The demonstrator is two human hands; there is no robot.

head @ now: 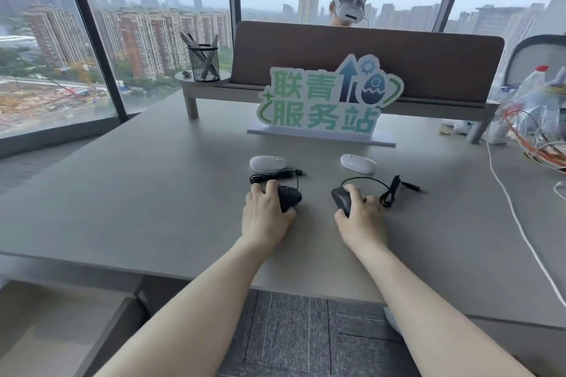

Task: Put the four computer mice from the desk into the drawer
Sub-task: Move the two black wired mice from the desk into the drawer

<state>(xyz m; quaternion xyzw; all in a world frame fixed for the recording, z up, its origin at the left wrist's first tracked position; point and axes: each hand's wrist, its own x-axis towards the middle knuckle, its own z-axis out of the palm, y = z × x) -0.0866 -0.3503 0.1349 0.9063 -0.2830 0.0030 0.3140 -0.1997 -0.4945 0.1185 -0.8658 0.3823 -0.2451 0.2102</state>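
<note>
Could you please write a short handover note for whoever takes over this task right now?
Left hand: closed over the left black mouse, which sits on the desk.
Right hand: closed over the right black mouse, also on the desk.
Both black mice trail bundled cables toward the back.
Two white mice lie untouched behind them, in front of the sign.
Drawer: open at lower left, below the desk edge; no mouse visible in it.
Done: nothing stowed yet.
Left: carry both black mice with their cables to the drawer, then the two white ones.
</note>
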